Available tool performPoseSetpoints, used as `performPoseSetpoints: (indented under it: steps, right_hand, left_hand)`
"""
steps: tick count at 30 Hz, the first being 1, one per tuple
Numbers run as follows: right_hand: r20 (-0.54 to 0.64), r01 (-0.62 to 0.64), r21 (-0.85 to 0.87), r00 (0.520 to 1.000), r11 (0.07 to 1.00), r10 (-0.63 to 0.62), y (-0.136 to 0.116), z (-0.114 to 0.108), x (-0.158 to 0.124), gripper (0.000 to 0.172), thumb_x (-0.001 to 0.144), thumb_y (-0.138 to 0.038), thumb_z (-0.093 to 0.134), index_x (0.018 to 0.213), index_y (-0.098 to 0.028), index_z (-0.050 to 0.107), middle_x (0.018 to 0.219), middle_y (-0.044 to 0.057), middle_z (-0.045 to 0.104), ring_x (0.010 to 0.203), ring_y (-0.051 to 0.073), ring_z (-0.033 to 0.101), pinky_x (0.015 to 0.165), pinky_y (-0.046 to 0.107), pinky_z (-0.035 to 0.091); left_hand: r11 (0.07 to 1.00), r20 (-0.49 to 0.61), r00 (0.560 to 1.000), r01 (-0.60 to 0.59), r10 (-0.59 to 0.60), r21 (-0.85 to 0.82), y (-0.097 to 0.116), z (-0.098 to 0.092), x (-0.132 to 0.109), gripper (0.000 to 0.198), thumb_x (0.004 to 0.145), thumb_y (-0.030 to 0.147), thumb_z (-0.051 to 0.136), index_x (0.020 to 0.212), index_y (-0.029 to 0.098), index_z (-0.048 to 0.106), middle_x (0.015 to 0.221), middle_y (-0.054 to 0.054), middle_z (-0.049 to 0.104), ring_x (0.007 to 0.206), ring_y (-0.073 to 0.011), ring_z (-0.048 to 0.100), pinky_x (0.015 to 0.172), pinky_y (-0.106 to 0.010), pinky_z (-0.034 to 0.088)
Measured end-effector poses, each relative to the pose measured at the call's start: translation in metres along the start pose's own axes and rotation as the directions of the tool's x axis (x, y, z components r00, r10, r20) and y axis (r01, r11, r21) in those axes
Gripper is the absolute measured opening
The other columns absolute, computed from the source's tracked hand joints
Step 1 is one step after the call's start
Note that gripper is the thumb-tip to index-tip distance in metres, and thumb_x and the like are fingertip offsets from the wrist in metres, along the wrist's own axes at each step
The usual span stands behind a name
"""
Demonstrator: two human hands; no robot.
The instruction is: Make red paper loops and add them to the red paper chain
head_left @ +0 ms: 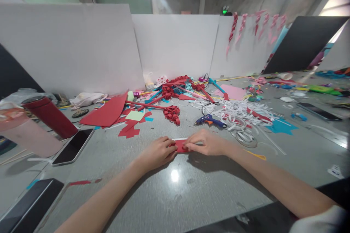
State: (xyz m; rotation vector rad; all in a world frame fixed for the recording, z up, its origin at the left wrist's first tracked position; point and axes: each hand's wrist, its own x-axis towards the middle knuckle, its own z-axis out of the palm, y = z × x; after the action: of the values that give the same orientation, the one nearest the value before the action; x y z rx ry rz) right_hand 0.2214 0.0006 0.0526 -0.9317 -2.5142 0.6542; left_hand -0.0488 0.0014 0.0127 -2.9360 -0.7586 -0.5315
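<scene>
A small red piece of paper [180,147] with a white strip along its far edge lies on the grey table in front of me. My left hand [162,151] holds its left end, the fingers curled and pressed down on it. From the other side my right hand [205,143] pinches at the paper's right part with thumb and fingertips. Whether something small sits in that pinch is hidden. Just beyond the right hand rests a blue hot glue gun [211,120].
White paper strips [235,111] heap up at the right. Red sheets [107,111] and a curled red paper flower [172,114] lie further back. Phones, one at the left [73,147] and one at the right [319,111], flank the work. A red flask [51,116] leans at the left.
</scene>
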Motion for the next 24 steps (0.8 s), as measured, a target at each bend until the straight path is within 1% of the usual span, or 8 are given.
performPoseSetpoints:
  steps: [3,7,9,11,14,17,20,24]
  right_hand:
    - [0.019,0.034,-0.055,0.999,0.998,-0.033,-0.001,0.001,0.005,0.034,0.102,-0.041,0.049,0.101,-0.024,0.078,0.092,0.004,0.078,0.081,0.018,0.069,0.079,0.031,0.049]
    - [-0.020,0.059,-0.096,0.998,0.994,-0.061,0.005,0.009,0.010,0.030,0.098,-0.041,0.058,0.116,-0.023,0.074,0.106,0.007,0.076,0.095,0.022,0.068,0.086,0.033,0.048]
    - [-0.041,0.060,-0.138,0.997,0.989,-0.067,0.010,0.016,0.012,0.029,0.098,-0.040,0.059,0.115,-0.022,0.074,0.106,0.008,0.076,0.097,0.023,0.067,0.087,0.035,0.048]
    - [-0.057,0.038,-0.163,0.997,0.986,-0.048,0.015,0.023,0.014,0.027,0.101,-0.036,0.054,0.110,-0.021,0.075,0.104,0.008,0.075,0.097,0.023,0.067,0.087,0.034,0.047]
    - [-0.092,-0.020,-0.154,0.996,0.988,0.006,0.020,0.031,0.016,0.026,0.103,-0.030,0.050,0.106,-0.021,0.074,0.102,0.007,0.075,0.095,0.022,0.067,0.085,0.033,0.048]
    - [-0.125,-0.053,-0.129,0.991,0.990,0.037,0.022,0.033,0.016,0.026,0.102,-0.028,0.050,0.106,-0.019,0.073,0.101,0.008,0.074,0.093,0.021,0.067,0.085,0.033,0.048]
    - [-0.146,-0.061,-0.117,0.988,0.991,0.043,0.025,0.035,0.017,0.027,0.102,-0.027,0.049,0.106,-0.019,0.075,0.100,0.009,0.073,0.092,0.021,0.066,0.085,0.033,0.048]
    - [-0.174,-0.075,-0.095,0.983,0.993,0.058,0.030,0.039,0.020,0.025,0.102,-0.026,0.050,0.105,-0.019,0.074,0.101,0.009,0.071,0.093,0.022,0.065,0.087,0.035,0.048]
  left_hand:
    - [1.000,0.006,1.000,0.022,-0.022,0.007,-0.001,0.001,0.000,0.027,0.106,0.026,0.042,0.107,0.019,0.069,0.105,-0.010,0.070,0.098,-0.0237,0.062,0.087,-0.039,0.051]
    - [0.995,0.018,0.995,0.097,-0.097,-0.029,-0.003,0.005,0.001,0.026,0.107,0.026,0.040,0.104,0.018,0.065,0.098,-0.009,0.069,0.095,-0.0229,0.062,0.086,-0.037,0.050]
    - [0.988,0.013,0.990,0.144,-0.144,-0.052,-0.004,0.008,0.001,0.028,0.108,0.027,0.038,0.101,0.017,0.063,0.093,-0.008,0.068,0.092,-0.0227,0.061,0.085,-0.037,0.050]
    - [0.979,0.003,0.983,0.185,-0.186,-0.086,-0.004,0.010,0.000,0.029,0.109,0.029,0.037,0.101,0.017,0.063,0.093,-0.008,0.068,0.093,-0.0226,0.060,0.084,-0.036,0.049]
    - [0.956,-0.025,0.969,0.238,-0.245,-0.169,-0.003,0.012,0.000,0.028,0.108,0.031,0.039,0.104,0.018,0.064,0.097,-0.007,0.068,0.098,-0.0228,0.060,0.085,-0.036,0.049]
    - [0.919,-0.065,0.948,0.283,-0.311,-0.274,-0.003,0.014,0.000,0.024,0.107,0.033,0.044,0.111,0.020,0.064,0.102,-0.006,0.069,0.101,-0.0230,0.060,0.087,-0.036,0.049]
    - [0.897,-0.104,0.936,0.284,-0.336,-0.339,-0.004,0.018,0.002,0.022,0.106,0.032,0.048,0.114,0.022,0.065,0.108,-0.006,0.070,0.105,-0.0234,0.059,0.093,-0.039,0.049]
    - [0.903,-0.134,0.936,0.265,-0.325,-0.338,-0.007,0.024,0.004,0.021,0.105,0.027,0.048,0.110,0.021,0.067,0.107,-0.007,0.070,0.105,-0.0236,0.059,0.093,-0.040,0.049]
